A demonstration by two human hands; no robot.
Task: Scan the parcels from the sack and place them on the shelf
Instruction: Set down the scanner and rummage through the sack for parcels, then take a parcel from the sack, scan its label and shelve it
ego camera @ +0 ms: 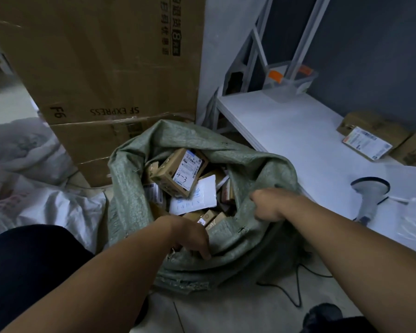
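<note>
The green sack (135, 188) stands open on the floor with both grips clamped on its rim. The left grip (190, 236) curls over the near edge and the right grip (267, 205) bunches the right edge. Between them parcels (220, 217) fill its mouth, with a box marked 4-3 (180, 171) topmost against a white mailer (197, 195). To the right, the white shelf (286, 131) carries a scanner (370, 195) and a labelled carton (368, 140). A tall cardboard box (106, 68) stands behind the sack.

Bare left hand (190, 239), bare right hand (267, 205), black trousers (22, 272)
</note>
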